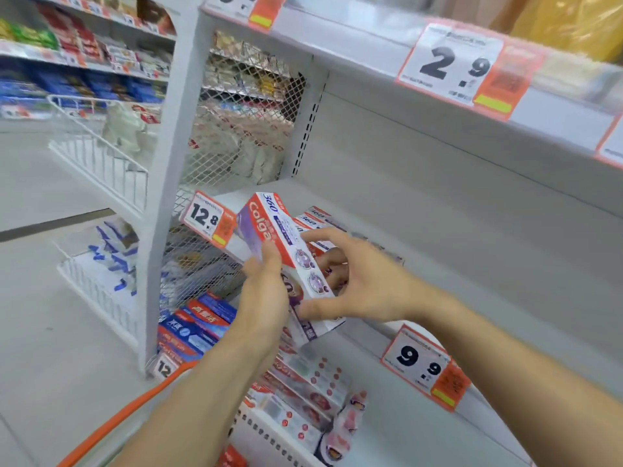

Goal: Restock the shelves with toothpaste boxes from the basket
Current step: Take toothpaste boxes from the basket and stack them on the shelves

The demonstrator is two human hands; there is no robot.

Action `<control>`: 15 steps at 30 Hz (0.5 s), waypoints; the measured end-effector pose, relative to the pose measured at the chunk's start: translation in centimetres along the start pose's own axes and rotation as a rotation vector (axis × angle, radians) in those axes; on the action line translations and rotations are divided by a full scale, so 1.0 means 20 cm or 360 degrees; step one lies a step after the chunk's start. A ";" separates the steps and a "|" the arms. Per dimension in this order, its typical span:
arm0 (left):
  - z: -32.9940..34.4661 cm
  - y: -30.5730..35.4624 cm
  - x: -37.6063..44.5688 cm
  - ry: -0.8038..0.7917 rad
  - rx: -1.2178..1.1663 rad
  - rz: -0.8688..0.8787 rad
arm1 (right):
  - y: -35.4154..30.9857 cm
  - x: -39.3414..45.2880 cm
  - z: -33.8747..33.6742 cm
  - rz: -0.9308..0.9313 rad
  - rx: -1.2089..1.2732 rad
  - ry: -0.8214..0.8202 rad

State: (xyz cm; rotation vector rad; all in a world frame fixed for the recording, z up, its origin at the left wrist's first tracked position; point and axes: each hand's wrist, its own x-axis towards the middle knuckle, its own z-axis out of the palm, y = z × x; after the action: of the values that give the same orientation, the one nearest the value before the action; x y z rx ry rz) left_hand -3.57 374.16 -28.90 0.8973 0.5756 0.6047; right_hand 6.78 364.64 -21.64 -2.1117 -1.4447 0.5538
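In a shop aisle, seen from a head-worn camera looking down at two bare arms reaching toward a grey metal shelf unit. At far left, blurred shelves of red, green and blue packets (77, 62) stand across the aisle, with white wire racks (101, 163) hanging on the end of the near unit. Low at left, an orange basket handle (128, 412) curves up beneath the left forearm. Just right of it, blue and red toothpaste boxes (199, 325) lie on a lower shelf. Above them a price tag reading 12.8 (207, 219) is clipped to the edge of the middle shelf (421, 264).

In the centre, the left hand (266, 298) grips a white and red Colgate toothpaste box (286, 244) from below, thumb across its face, holding it tilted above the shelf's front edge. The right hand (354, 281) pinches the same box's lower end, index finger stretched over the top and thumb under the bottom corner. Behind the hands, more matching boxes (320, 219) lie on the shelf. Below, further toothpaste boxes (303, 392) fill the basket.

To the right, a tag reading 9.9 (423, 365) hangs on the same shelf edge, and above, a tag reading 2.9 (455, 67) marks the upper shelf (371, 45).
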 end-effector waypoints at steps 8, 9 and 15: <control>-0.08 0.10 0.00 -0.0144 0.0122 0.0359 | -0.05 0.05 -0.12 0.0197 0.0563 0.0029; -0.07 0.10 0.00 -0.0145 0.0119 0.0373 | -0.06 0.07 -0.13 0.0190 0.0568 0.0033; -0.12 0.13 0.12 0.0022 0.0506 0.0693 | -0.17 0.27 -0.21 0.0094 0.0519 0.0300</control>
State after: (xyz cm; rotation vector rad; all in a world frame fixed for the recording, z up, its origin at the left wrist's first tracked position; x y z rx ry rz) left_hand -4.16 378.33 -28.31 1.3366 0.4978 0.9279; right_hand 8.67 369.96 -16.57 -1.8957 -1.1083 0.5545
